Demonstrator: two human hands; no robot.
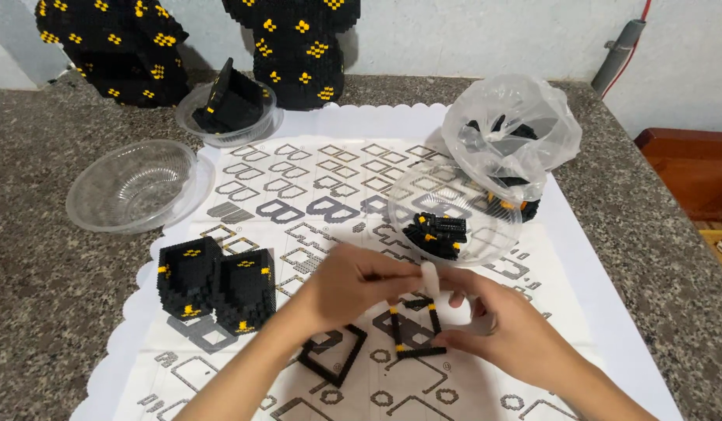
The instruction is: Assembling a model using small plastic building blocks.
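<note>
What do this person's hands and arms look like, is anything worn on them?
Both forearms are bare, with no sleeves in view. The left hand shows no glove, ring or watch. The right hand is bare too, apart from what looks like a white cover on one finger. No wristbands or markings show.

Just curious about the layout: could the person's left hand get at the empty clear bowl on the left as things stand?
Probably yes. The left hand is by the small black frame, and the empty clear bowl sits open-topped to its left. Only the low black block stack lies nearby, short of the bowl.
</note>
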